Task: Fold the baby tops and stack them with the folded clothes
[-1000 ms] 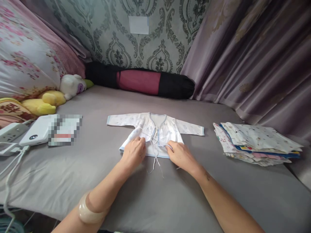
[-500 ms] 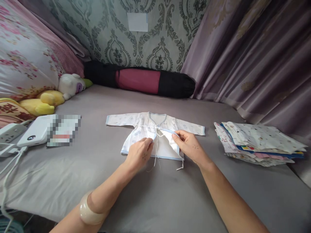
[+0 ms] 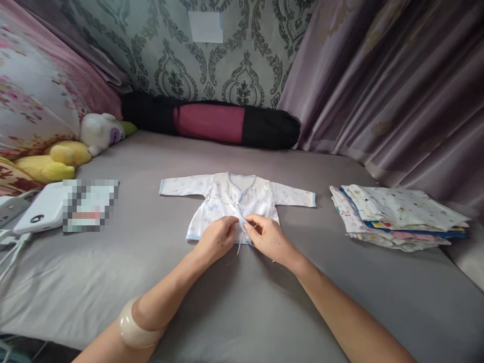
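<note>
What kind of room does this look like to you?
Probably a bedroom. The small shirt lies on a gray sheet that seems to cover a bed, with plush toys along one side and a long purple curtain on the other.

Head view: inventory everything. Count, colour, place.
shirt: 1, white with blue trim, centre
clothes stack: 1, mostly white, right
wall: 1, grey-green, back
paper: 1, white, on wall
roll bag: 1, black and maroon, by wall
curtain: 1, purple, right
floral cloth: 1, white and pink, left
plush toys: at least 2, white, yellow, left
power bank: 1, white, left
blurred item: 1, pale, beside power bank
power strip: 1, white, left edge
cables: several, white, left edge
sheet: 1, grey, under shirt
bangle: 1, cream, left arm
left hand, right hand: 1 each, bare, on shirt
</note>
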The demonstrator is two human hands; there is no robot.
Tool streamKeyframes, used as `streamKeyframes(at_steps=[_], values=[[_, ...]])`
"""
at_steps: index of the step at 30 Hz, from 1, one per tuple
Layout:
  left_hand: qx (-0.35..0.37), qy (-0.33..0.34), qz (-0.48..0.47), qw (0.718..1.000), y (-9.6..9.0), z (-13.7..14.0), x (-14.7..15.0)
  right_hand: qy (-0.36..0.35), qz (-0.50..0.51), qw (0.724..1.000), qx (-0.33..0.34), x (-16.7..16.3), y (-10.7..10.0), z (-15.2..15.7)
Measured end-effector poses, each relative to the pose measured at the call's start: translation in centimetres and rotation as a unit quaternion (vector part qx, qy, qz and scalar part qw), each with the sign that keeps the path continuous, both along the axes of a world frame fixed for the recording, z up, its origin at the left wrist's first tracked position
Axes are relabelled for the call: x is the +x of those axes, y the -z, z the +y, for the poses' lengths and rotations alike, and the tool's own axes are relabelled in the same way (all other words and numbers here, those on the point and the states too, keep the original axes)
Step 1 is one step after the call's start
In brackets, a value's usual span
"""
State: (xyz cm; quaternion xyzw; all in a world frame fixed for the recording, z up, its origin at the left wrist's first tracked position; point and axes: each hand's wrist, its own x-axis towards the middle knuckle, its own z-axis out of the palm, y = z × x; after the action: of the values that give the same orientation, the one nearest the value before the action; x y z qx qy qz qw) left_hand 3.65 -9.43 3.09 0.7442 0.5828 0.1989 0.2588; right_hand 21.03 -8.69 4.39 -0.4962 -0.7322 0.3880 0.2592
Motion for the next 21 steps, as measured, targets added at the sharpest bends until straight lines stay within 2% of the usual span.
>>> streamKeyframes(at_steps=[4, 8, 9, 11, 14, 16, 18, 21], values=[[-0.054, -0.062, -0.101, 0.991, -0.2, 0.4, -0.5, -0.102, -0.071, 0.991, 0.039, -0.7, -0.6, -1.5], [-0.043, -0.052, -0.12, 0.99, 0.0, 0.3, -0.5, -0.153, -0.099, 0.982, 0.056, 0.0, -1.9, -2.4], [-0.036, -0.044, -0.115, 0.992, 0.2, 0.3, -0.4, -0.137, -0.099, 0.984, 0.054, 0.5, -2.1, -2.4], [-0.025, -0.033, -0.099, 0.994, 0.4, 0.3, -0.4, -0.056, -0.122, 0.989, 0.059, 1.9, -2.0, -2.3], [-0.021, -0.026, -0.077, 0.996, 0.5, 0.3, -0.5, 0.082, -0.223, 0.966, 0.099, 4.1, -1.3, -1.9], [-0.018, -0.023, -0.062, 0.998, 0.5, 0.4, -0.6, 0.092, -0.299, 0.944, 0.108, 5.1, -0.7, -1.8], [-0.007, -0.023, -0.049, 0.998, 0.6, 0.4, -0.6, 0.072, -0.364, 0.924, 0.097, 5.7, -0.2, -2.1], [0.007, -0.024, -0.03, 0.999, 0.7, 0.5, -0.6, 0.066, -0.42, 0.901, 0.087, 5.9, 0.0, -2.7]])
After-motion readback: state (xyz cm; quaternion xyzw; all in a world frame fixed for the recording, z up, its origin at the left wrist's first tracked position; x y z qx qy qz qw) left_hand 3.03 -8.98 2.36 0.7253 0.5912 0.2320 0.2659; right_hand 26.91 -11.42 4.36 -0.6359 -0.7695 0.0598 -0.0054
